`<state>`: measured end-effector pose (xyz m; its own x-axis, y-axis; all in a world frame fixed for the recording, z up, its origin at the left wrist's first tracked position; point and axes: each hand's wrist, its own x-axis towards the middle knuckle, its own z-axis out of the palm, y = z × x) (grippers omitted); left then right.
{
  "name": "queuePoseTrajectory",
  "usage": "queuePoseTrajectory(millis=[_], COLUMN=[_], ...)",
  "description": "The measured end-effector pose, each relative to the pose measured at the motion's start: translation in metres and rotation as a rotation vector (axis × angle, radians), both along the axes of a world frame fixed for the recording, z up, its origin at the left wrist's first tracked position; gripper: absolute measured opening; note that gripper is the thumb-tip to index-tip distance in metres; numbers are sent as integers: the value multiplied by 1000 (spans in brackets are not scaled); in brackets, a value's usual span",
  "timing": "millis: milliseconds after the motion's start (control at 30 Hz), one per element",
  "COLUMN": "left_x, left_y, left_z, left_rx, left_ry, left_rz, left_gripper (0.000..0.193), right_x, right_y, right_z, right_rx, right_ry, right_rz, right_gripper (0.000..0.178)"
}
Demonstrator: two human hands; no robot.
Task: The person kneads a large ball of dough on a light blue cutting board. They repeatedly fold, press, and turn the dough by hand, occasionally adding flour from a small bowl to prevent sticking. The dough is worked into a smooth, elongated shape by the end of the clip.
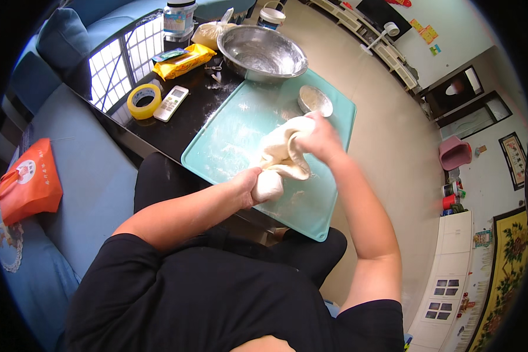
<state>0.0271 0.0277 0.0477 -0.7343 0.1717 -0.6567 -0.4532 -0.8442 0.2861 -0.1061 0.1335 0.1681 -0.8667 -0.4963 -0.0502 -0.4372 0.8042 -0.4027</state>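
Observation:
A pale, floppy piece of dough (pixel 277 146) is folded and twisted between my two hands, above a green board (pixel 229 141) dusted with flour. My left hand (pixel 249 186) is closed around its near end, where a rounded lump bulges out past the fingers. My right hand (pixel 320 139) grips the far end of the dough, its fingers partly hidden and a bit blurred. Just beyond the right hand, a small metal bowl (pixel 315 100) with white flour in it rests on the board.
A large metal basin (pixel 263 53) with floury walls stands at the board's far edge. On the black table (pixel 176 138) lie yellow tape (pixel 144 101), a white remote control (pixel 171 104) and a yellow packet (pixel 184 61). An orange bag (pixel 31 182) sits on the blue sofa (pixel 88 152) at left.

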Motion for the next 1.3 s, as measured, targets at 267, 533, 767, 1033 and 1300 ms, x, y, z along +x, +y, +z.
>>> queuePoseTrajectory(millis=[267, 533, 767, 1033, 1300], left_x=[13, -79, -116, -134, -161], left_y=[-34, -45, -46, -46, -44], left_z=[17, 25, -3, -9, -23], left_rx=[-748, -786, -929, -1426, -1696], left_ry=[205, 780, 556, 558, 606], left_rz=[-683, -456, -413, -407, -248], left_gripper=[41, 44, 39, 34, 32], right_x=[19, 17, 4, -21, -42], right_y=[3, 3, 26, -29, -62], right_z=[-36, -63, -70, -114, -103], right_rx=[249, 82, -116, 253, 667], right_ry=[-206, -295, -388, -440, -219], right_rz=[395, 312, 15, 73, 97], right_gripper=[40, 30, 33, 39, 38])
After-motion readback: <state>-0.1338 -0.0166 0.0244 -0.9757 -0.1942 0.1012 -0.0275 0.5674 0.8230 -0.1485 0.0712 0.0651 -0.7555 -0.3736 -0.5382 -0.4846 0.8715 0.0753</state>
